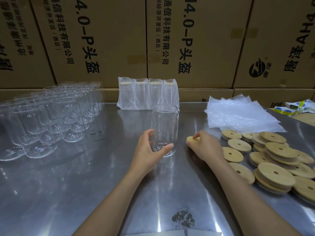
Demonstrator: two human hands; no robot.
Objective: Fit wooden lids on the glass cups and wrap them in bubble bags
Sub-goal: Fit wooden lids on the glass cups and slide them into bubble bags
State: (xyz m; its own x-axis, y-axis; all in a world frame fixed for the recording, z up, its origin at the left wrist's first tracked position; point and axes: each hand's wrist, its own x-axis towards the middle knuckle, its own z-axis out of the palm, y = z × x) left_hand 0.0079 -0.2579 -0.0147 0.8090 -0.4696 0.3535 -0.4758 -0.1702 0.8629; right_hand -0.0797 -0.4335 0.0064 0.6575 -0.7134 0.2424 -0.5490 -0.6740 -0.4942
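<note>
A clear glass cup stands upright and lidless at the middle of the steel table. My left hand is wrapped around its lower part. Just to the right, my right hand grips a round wooden lid low over the table; most of the lid is hidden by the fingers. Several more wooden lids, each with a small hole, lie heaped at the right. Behind them lies a stack of flat bubble bags. Several wrapped, lidded cups stand in a row at the back.
Many empty glass cups stand packed together on the left of the steel table. Cardboard boxes form a wall behind. Sticker sheets lie at the far right. A dark scuffed patch marks the table near me.
</note>
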